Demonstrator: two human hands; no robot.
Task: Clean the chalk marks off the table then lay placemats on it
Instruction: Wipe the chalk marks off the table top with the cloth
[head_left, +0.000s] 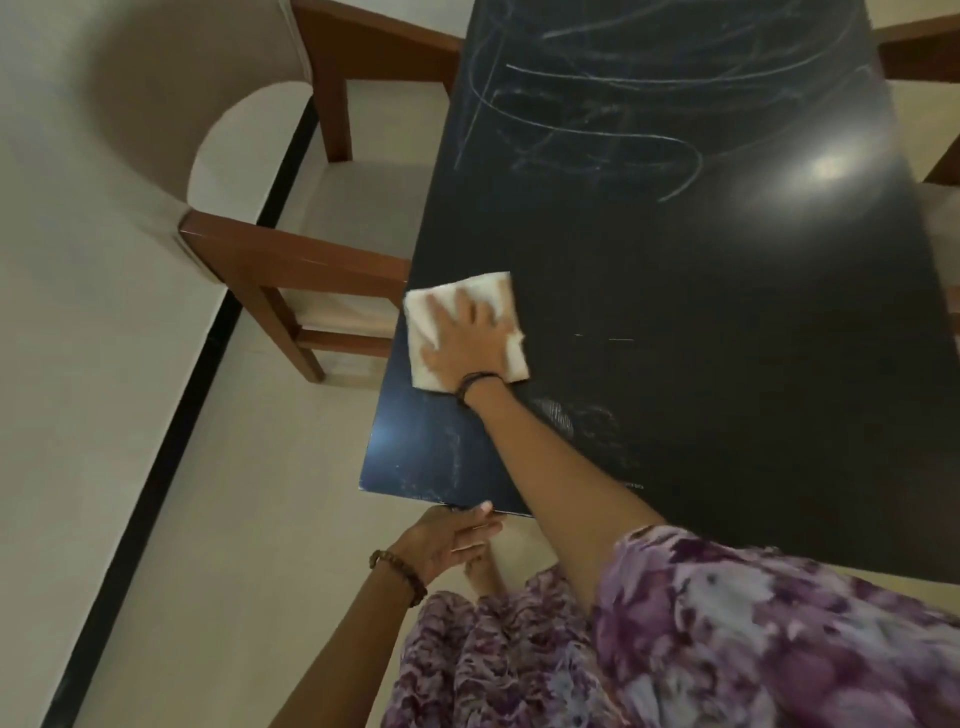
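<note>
- Two patches of chalk marks (613, 98) remain: heavy scribbles over the far half of the dark tabletop (727, 322), and fainter smears (566, 415) near the close corner.
- Flat on the tabletop by its left edge lies a folded white cloth (491, 296), with one corner just past the rim.
- The right hand (470, 340) presses on the cloth with fingers spread straight, not gripping it.
- The left hand (449, 535) rests at the near edge, thumb on top; its fingers look relaxed, though what they do under the rim is hidden.
- No placemats are in view, so my guess is that wiping is under way and far from finished.
- Risks, as I judge them: with an open palm the cloth could slide off the left edge on an outward stroke; a dry cloth may only smear chalk dust about; reaching for the far scribbles could drag the floral sleeve (727, 597) through the near smears.
- A wooden chair (291, 265) stands just beside the left edge.
</note>
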